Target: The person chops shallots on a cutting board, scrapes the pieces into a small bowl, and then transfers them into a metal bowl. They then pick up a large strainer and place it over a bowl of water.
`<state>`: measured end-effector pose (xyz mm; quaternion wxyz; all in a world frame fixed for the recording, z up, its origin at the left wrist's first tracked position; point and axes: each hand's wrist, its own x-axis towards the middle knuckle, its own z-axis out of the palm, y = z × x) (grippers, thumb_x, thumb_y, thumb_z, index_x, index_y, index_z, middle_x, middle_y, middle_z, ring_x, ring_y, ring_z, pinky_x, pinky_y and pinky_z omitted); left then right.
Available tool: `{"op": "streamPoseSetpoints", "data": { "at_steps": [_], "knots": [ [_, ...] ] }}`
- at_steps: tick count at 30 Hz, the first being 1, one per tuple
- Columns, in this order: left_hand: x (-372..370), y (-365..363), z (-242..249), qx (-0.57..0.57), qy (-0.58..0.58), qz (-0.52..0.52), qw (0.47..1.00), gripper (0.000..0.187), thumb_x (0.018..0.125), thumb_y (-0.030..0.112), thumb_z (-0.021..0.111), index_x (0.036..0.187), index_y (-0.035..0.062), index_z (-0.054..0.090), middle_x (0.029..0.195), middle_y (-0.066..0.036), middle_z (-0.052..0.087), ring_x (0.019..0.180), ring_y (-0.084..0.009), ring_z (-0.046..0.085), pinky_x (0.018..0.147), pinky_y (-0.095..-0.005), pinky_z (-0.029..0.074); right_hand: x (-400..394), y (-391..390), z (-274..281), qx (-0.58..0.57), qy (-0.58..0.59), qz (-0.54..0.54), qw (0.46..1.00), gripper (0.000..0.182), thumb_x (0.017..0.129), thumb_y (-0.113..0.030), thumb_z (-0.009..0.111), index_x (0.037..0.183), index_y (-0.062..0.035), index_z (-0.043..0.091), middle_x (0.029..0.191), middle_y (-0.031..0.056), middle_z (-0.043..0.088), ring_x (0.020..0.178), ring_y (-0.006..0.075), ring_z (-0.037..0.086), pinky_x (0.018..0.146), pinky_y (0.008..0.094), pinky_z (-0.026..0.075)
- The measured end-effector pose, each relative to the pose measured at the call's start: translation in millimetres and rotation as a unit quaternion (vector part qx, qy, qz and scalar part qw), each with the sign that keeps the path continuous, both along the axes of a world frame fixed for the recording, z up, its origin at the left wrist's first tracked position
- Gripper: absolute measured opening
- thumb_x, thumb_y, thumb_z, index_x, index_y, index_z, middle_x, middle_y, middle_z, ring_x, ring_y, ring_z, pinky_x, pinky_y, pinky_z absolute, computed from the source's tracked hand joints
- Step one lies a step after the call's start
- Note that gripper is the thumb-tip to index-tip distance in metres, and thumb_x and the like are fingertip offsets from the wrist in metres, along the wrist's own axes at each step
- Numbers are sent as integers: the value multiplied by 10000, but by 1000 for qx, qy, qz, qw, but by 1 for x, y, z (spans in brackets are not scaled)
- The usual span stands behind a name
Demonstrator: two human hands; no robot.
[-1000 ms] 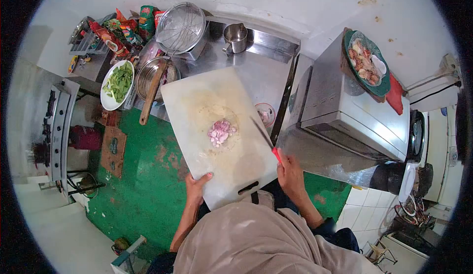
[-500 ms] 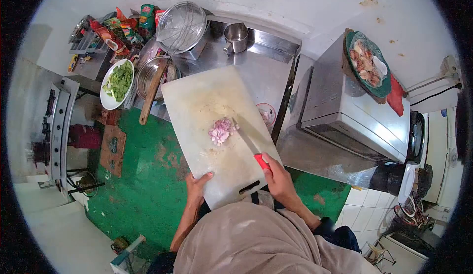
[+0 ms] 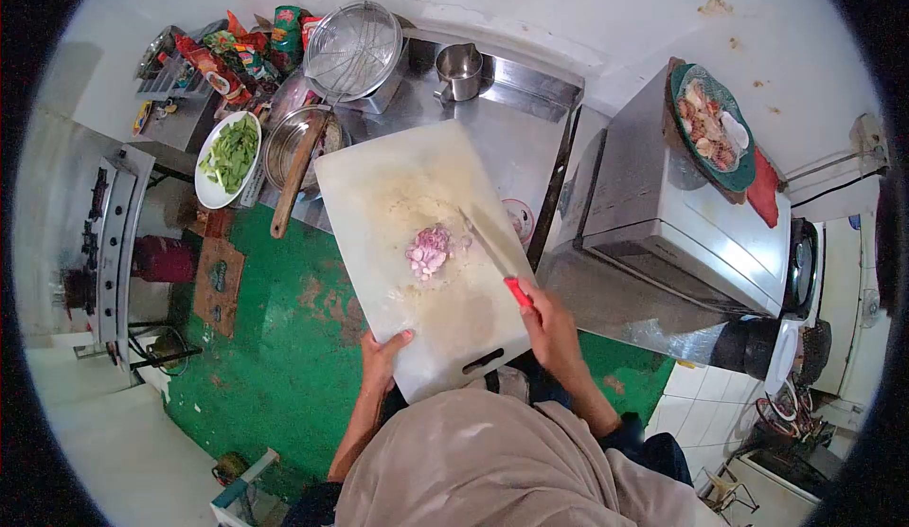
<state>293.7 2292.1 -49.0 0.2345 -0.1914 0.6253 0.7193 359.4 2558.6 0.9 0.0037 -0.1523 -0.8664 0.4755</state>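
A white cutting board is held in front of my body, with its handle slot near me. My left hand grips its lower left edge, thumb on top and fingers hidden underneath. In the middle of the board lies a small heap of chopped shallots. My right hand is closed around the red handle of a knife. The blade points up and left over the board, just right of the heap, with a few loose bits beside it.
Beyond the board is a steel counter with a metal cup, a strainer and a wooden-handled pan. A white plate of chopped greens sits left. On the steel box at right stands a green plate of food.
The knife and my right hand have moved slightly right and up, away from the shallots. The board appears shifted a little right in view, with my left hand still gripping it.
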Motion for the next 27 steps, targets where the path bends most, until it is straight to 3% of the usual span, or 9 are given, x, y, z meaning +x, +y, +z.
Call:
{"op": "streamPoseSetpoints", "data": {
  "at_steps": [6,18,21,27],
  "knots": [
    [-2,-2,-2,9,9,-19,1000,467,687,54,720,1106,-40,537,975,-127,631,842,-221,623,759,-358,504,-51,36,-5,121,52,22,991,444,735,-83,655,1166,-38,559,975,161,551,909,333,562,770,382,456],
    [-5,-1,8,6,12,-38,999,464,666,132,741,1064,-19,556,934,-113,634,777,-208,623,719,-355,506,-107,78,-44,106,111,69,986,441,697,-35,678,1128,-100,612,975,113,563,890,298,584,773,363,474],
    [-5,-2,7,6,11,-29,999,467,664,137,740,1064,-18,556,935,-114,633,784,-210,624,723,-358,508,-97,88,-57,116,102,106,982,476,707,-84,673,1167,-183,599,994,69,549,928,271,572,793,375,478],
    [-4,-6,-2,12,4,-16,1000,489,659,141,741,1080,-25,553,948,-124,634,794,-227,630,730,-374,516,-80,103,-50,112,30,141,983,451,708,-90,674,1150,-145,606,973,86,558,945,272,571,802,371,471]
  ]
}}
